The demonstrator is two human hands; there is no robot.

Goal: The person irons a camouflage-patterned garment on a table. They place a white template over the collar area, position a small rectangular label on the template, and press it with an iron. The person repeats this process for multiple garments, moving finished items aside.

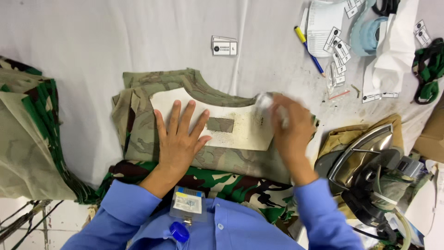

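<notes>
**Template Held Flat on Camouflage Panel**

Nearest the camera: a clear badge holder [187,203] hanging on the blue shirt front, between two blue sleeves.

Left hand [178,141]: palm down, fingers [175,115] fully spread and flat. The fingertips rest on the left part of a white card template [231,134]; the palm lies on the pale camouflage fabric piece [138,125] beneath it. Nothing is gripped.

Right hand [290,129]: placed at the template's right end, fingers curled around a small whitish object [264,101]. The object is motion-blurred; its kind cannot be determined.

Template: lies on top of the camouflage piece, between the two hands. A rectangular cut-out [220,124] near its middle exposes fabric, just right of the left fingertips.

Surroundings: a steam iron [365,155] stands on the worktop [92,37] to the right. White tags [224,46], a blue pen [309,50] and folded camouflage garments [27,134] lie about.
</notes>
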